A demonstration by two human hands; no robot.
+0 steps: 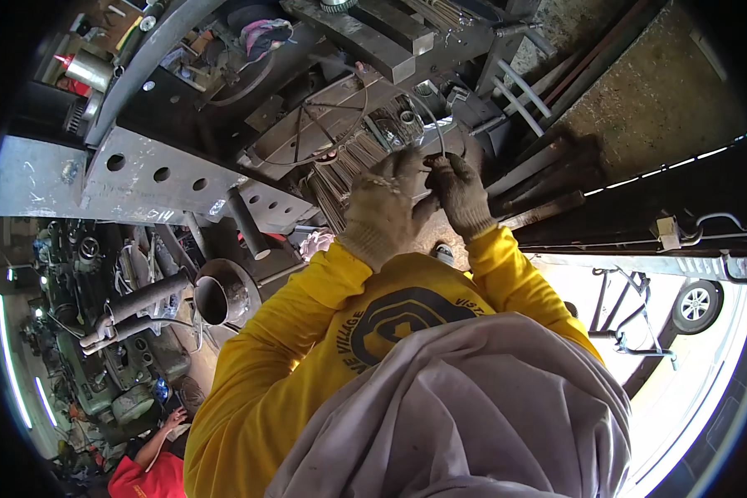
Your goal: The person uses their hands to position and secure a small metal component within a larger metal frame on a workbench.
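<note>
Both my hands wear grey-beige work gloves and meet above the cluttered metal bench. My right hand [462, 192] is closed, its fingertips pinching a thin, pale curved rod or wire [436, 129] that rises away from me. Just to its left, my left hand [386, 199] has its thumb held apart from its bent fingers, the fingertips close to the right hand's. I see nothing plainly gripped in it. Beneath and beyond the left hand lies a bundle of thin brown rods [353, 170]. A short metal pipe piece [407, 119] sits beyond the hands.
A steel beam with round holes [162, 176] crosses at left, above a large open pipe [224, 292]. Thick steel bars [373, 41] lie at the back. Metal lengths [548, 170] stack at right. A person in red [153, 473] is at lower left; a vehicle wheel [697, 305] shows at right.
</note>
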